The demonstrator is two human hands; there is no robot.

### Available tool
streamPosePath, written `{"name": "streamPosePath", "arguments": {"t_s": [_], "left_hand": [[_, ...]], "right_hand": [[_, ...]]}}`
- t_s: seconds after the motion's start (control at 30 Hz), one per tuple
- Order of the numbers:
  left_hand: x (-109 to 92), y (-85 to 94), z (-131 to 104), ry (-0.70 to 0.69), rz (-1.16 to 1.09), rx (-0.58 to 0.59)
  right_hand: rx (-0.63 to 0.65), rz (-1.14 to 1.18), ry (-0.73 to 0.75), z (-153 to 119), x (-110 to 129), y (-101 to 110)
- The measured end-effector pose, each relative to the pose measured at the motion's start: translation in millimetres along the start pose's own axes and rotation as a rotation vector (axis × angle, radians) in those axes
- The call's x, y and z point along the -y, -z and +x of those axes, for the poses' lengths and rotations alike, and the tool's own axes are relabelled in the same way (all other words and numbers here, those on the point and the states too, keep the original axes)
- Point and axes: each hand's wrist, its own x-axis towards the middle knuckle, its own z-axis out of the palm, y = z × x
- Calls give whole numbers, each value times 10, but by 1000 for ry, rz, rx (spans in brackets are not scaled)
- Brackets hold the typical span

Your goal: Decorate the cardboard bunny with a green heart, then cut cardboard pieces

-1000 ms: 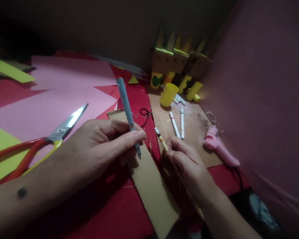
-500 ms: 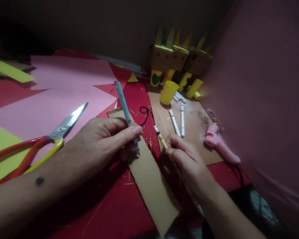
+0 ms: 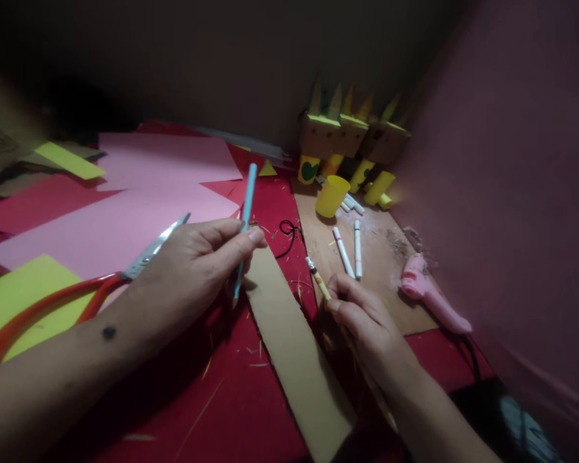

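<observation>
My left hand (image 3: 205, 260) is closed round a light blue pencil (image 3: 249, 196). The pencil stands nearly upright, point down, its tip just left of a long cardboard strip (image 3: 287, 328). In my right hand (image 3: 369, 315) a yellow patterned pencil (image 3: 319, 281) is pinched between thumb and fingers, its silver end sticking out up and left. A thin brown edge runs below that hand; I cannot tell whether it is held. The strip lies between my hands on the red tabletop (image 3: 222, 392). Partly behind my left forearm are red-handled scissors (image 3: 147, 260).
Pink sheets (image 3: 168, 161) and yellow paper (image 3: 38, 289) lie at left. A brown board (image 3: 381, 257) carries white markers (image 3: 343, 252), a yellow paper tube (image 3: 332, 196) and a pink glue gun (image 3: 431, 296). Cardboard figures (image 3: 318, 135) stand at the back. A black cord (image 3: 287, 238) curls between.
My left hand has turned the blue pencil from leaning left to leaning right. Its tip has left the cardboard strip, moving left. The view has shifted; my right hand keeps its grip.
</observation>
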Motion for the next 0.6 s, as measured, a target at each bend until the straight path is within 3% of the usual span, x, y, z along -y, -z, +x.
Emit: {"name": "streamPosePath", "arguments": {"t_s": [0.17, 0.37, 0.4, 0.5, 0.6], "left_hand": [[15, -29, -11, 113, -204, 139], [17, 96, 82, 89, -106, 56], [36, 148, 116, 64, -65, 28], [141, 359, 243, -2, 165, -109], [290, 617, 394, -107, 687, -295]], "right_hand": [[-48, -39, 25, 49, 125, -13], [-194, -597, 197, 337, 365, 44], [-214, -735, 191, 415, 405, 44], [-234, -861, 185, 676, 503, 9], [-223, -973, 151, 934, 564, -60]]}}
